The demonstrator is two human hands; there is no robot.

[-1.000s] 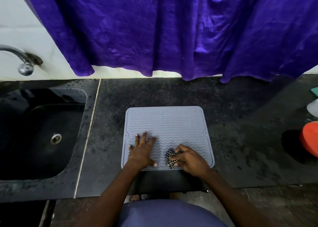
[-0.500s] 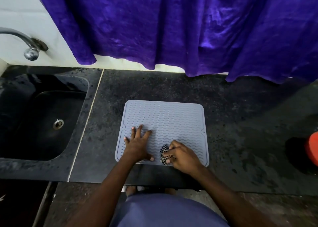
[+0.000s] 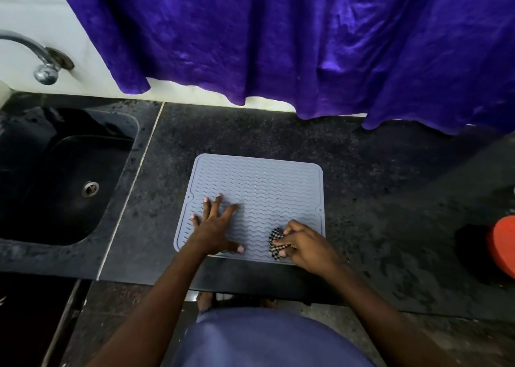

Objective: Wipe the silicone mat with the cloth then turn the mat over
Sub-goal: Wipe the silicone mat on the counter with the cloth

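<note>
Mat wiping underway, no flip yet

The mat (image 3: 259,188) lies flat mid-surface; the left hand (image 3: 213,227), fingers spread wide, pins its near-left part while the right hand (image 3: 303,241) bunches the checked cloth (image 3: 274,240) at the near-right corner, so most unwiped mat stretches away to the far side.

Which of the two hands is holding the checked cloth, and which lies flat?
The right hand grips the bunched black-and-white checked cloth at the near right of the grey ribbed silicone mat. The left hand lies open, fingers spread, pressing the mat's near left.
</note>
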